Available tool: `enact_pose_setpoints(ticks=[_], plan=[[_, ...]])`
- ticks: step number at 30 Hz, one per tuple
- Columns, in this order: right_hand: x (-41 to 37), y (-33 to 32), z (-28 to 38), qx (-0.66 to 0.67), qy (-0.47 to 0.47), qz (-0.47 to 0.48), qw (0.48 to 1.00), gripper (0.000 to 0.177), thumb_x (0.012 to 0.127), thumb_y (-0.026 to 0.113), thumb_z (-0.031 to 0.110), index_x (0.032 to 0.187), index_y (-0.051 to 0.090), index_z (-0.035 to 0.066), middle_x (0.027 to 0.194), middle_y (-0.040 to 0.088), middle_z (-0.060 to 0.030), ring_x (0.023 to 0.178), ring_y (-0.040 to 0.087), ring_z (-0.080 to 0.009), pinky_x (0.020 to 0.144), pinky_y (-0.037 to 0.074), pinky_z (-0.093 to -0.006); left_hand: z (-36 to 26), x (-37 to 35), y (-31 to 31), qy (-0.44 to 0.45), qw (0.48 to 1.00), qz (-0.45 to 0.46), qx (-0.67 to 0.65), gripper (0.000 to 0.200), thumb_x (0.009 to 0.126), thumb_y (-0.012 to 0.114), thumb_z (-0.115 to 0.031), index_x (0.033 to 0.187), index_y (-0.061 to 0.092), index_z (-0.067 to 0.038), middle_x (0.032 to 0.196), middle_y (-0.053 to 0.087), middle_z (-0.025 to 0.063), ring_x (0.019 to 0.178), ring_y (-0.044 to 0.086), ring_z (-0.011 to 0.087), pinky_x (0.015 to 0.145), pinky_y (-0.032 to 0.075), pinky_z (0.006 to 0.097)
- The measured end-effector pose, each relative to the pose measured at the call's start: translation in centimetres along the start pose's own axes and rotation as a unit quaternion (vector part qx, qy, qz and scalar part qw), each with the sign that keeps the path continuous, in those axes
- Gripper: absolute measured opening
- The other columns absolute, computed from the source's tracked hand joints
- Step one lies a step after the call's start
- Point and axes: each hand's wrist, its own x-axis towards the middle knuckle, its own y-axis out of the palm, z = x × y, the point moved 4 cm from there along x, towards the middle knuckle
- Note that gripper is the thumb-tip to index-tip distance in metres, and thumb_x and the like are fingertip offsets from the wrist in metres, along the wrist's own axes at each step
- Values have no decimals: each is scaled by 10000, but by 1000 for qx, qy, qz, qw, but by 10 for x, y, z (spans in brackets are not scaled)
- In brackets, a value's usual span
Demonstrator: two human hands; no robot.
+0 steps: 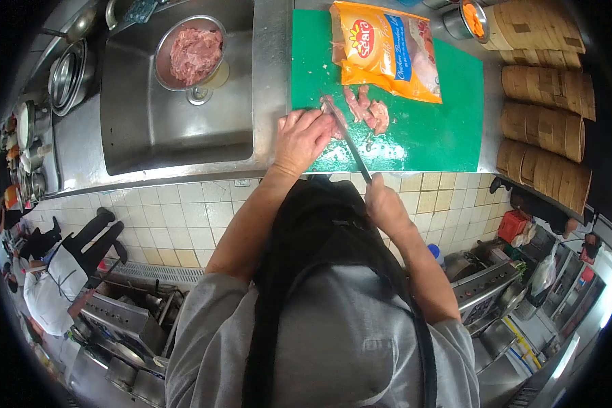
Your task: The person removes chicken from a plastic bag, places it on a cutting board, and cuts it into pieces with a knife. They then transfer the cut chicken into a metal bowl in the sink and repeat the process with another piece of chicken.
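My right hand is closed round the handle of a long knife, its blade slanting up and left over a green cutting board. With curled fingers, my left hand holds down a piece of raw chicken at the board's left side, right beside the blade. That piece is mostly hidden by the fingers and the knife. Several cut strips of raw chicken lie just right of the blade. Behind them rests an orange plastic bag labelled as boneless chicken leg.
Left of the board is a steel sink containing a metal bowl of raw meat. Bamboo steamers line the right side. A metal container holds orange pieces. Behind me, a person in white is near the stoves.
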Motion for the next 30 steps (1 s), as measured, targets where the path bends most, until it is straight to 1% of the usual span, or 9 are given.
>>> enact_pose_setpoints(ticks=[4, 7, 10, 13, 16, 19, 23, 25, 30], plan=[[44, 6, 2, -19, -43, -9, 999, 165, 1044, 499, 114, 1074, 439, -37, 759, 662, -343, 752, 672, -544, 663, 529, -629, -1, -3, -2, -9, 1000, 8, 4, 279, 833, 801, -243, 1101, 734, -212, 1133, 685, -48, 1058, 616, 213, 864, 457, 408], [88, -1, 26, -27, -62, -27, 997, 177, 1038, 512, 124, 1071, 449, -38, 769, 671, -341, 747, 680, -536, 671, 533, -624, 0, 0, 0, -5, 1000, -1, 4, 264, 841, 804, -260, 1091, 734, -213, 1120, 687, -54, 1051, 619, 207, 857, 460, 404], [76, 1, 22, -28, -51, -29, 998, 184, 1034, 518, 130, 1069, 456, -39, 766, 674, -333, 742, 677, -538, 676, 533, -623, 0, -2, 0, -3, 1000, -3, -2, 255, 843, 808, -252, 1083, 736, -206, 1113, 686, -49, 1047, 620, 210, 853, 458, 402], [31, 13, -7, -34, -10, -8, 999, 202, 1041, 520, 148, 1085, 456, -38, 762, 678, -324, 732, 674, -539, 675, 532, -630, 2, -2, -1, -4, 1000, -4, -3, 241, 852, 806, -250, 1079, 739, -207, 1107, 684, -42, 1048, 619, 215, 851, 456, 400], [1, 13, -21, -38, -16, -13, 999, 238, 1052, 521, 173, 1125, 456, -44, 752, 676, -324, 718, 670, -541, 667, 527, -634, 1, -3, -2, -6, 1000, 5, -4, 229, 862, 800, -249, 1081, 743, -211, 1108, 680, -32, 1051, 620, 222, 857, 452, 404], [-2, 2, -22, -75, -1, -16, 997, 161, 1004, 537, 117, 1056, 453, -10, 747, 683, -312, 743, 699, -524, 677, 551, -637, 0, -3, -10, -5, 1000, 20, -21, 258, 875, 793, -250, 1126, 747, -212, 1164, 675, -11, 1056, 624, 232, 879, 447, 408], [2, -4, -23, -43, 8, -50, 998, 158, 1017, 536, 132, 1064, 456, 4, 750, 686, -306, 736, 697, -524, 665, 550, -635, -4, -11, -34, -8, 999, 33, -29, 283, 881, 791, -244, 1156, 749, -191, 1214, 673, 16, 1062, 635, 245, 895, 456, 405], [4, 0, -27, -22, 3, -78, 997, 153, 1024, 532, 137, 1067, 457, 11, 755, 688, -309, 736, 695, -525, 674, 549, -637, -5, -13, -37, -8, 999, 49, -16, 280, 887, 788, -234, 1158, 749, -178, 1228, 673, 32, 1054, 645, 260, 893, 467, 407], [1, 4, -40, -8, 14, -98, 995, 165, 1034, 533, 149, 1067, 456, 8, 746, 678, -323, 733, 681, -541, 677, 538, -640, -4, -9, -37, 7, 995, 95, 7, 259, 889, 782, -206, 1141, 750, -160, 1232, 670, 62, 1014, 669, 296, 879, 502, 428]])
